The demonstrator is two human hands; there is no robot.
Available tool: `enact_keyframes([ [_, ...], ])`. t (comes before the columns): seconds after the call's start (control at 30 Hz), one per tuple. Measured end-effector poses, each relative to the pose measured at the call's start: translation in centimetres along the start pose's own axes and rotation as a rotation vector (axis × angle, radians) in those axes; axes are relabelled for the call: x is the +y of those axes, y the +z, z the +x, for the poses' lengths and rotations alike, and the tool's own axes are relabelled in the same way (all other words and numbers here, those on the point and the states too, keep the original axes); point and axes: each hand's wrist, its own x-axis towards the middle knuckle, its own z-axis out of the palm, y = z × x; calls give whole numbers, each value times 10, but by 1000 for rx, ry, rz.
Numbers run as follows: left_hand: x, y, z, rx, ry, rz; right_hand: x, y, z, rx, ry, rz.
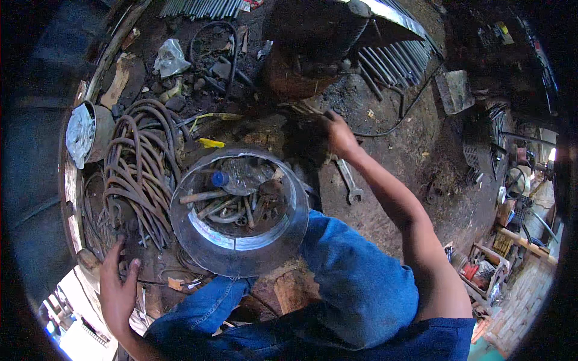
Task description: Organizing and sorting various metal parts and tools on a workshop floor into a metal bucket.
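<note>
Fingers of the left hand spread empty near the coiled hose; next stood the round bin of metal scraps; the right hand curled, its grip unclear, near the wrench on the ground.

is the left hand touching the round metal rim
Apart. The head view shows a strip of cluttered ground between the left hand and the round metal rim.

Blue jeans, brown hose, grey wrench
</note>
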Motion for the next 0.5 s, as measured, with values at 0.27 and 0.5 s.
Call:
enact_keyframes([
  [0.27, -10, -3, 0, 29, -27, 3, 56, -137, -88, 529, -54, -493],
  [0.5, -11, -7, -3, -11, -31, 22, 4, -78, -74, 170, -117, -678],
])
